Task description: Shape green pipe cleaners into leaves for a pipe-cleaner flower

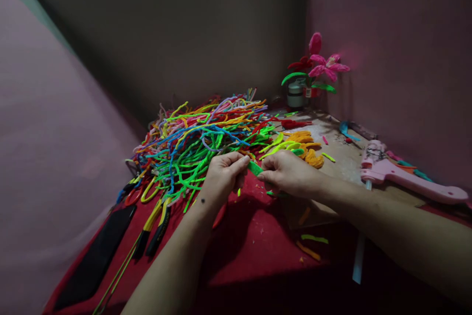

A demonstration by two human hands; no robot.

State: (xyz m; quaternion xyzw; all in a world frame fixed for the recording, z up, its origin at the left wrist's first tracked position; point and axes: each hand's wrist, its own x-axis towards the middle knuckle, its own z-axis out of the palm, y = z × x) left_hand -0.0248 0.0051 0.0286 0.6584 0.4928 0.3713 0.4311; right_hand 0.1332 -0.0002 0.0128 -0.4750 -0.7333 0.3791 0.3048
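Observation:
Over the red cloth, both hands pinch a short, flat, bright green pipe-cleaner piece [255,168], leaf-like in look. My left hand [229,170] is closed on its left end, thumb on top. On the right end, my right hand [282,171] is closed with the fingers curled under. Parts of the piece are hidden by the fingers. Just behind the hands lies a big heap of coloured pipe cleaners [199,143], with green ones nearest. Yellow-green pipe-cleaner leaves [282,145] and orange pipe-cleaner petals [300,139] lie beyond my right hand.
Yellow-and-black pliers [157,226] and a black phone-like slab [98,261] lie at left. A pink glue gun [409,175] with a white glue stick [358,258] is at right. Pink pipe-cleaner flowers [328,66] stand at the back, near the walls. Cut scraps [313,239] lie in front.

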